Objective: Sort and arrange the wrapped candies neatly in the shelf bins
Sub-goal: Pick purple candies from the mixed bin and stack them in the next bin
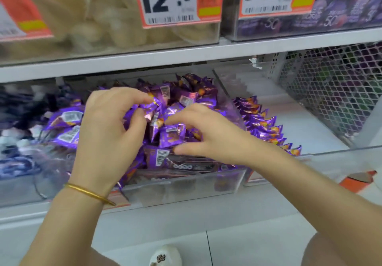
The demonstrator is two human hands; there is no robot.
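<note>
White metal shelf (144,58); clear plastic bin (186,189) heaped with glossy purple foil candies (186,98). Left hand (107,125) pinches a crinkled wrapper (152,105); right hand (206,135), fingers curled, grips another candy (170,134).

Glossy purple foil candies (171,133) fill a clear, smooth plastic bin (186,189). Right, white metal mesh (330,92). A shiny gold metal bangle (91,193).
</note>
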